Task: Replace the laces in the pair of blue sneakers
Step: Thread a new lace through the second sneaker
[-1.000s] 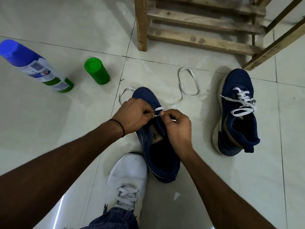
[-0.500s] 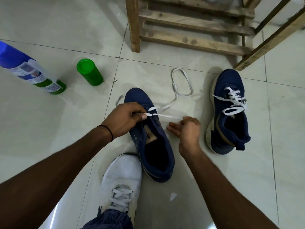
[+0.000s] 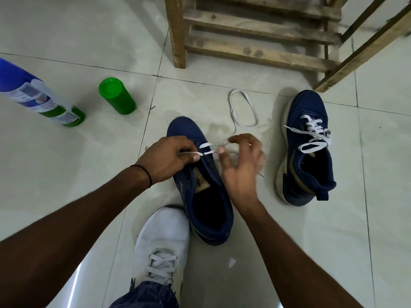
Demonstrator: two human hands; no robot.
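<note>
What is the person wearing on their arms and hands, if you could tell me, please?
The left forearm and right forearm are bare, with no sleeves in view. Neither the left hand nor the right hand wears a glove. The only item is a thin black band round the left wrist. The right hand is blurred, so small rings cannot be ruled out.

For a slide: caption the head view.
Left hand pinches a white lace over the near blue sneaker, blurred right hand beside it; the second sneaker lies alongside.

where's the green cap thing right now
In the head view the green cap stands on the floor at upper left, between the spray can and the wooden rack, beyond the left hand.
</note>
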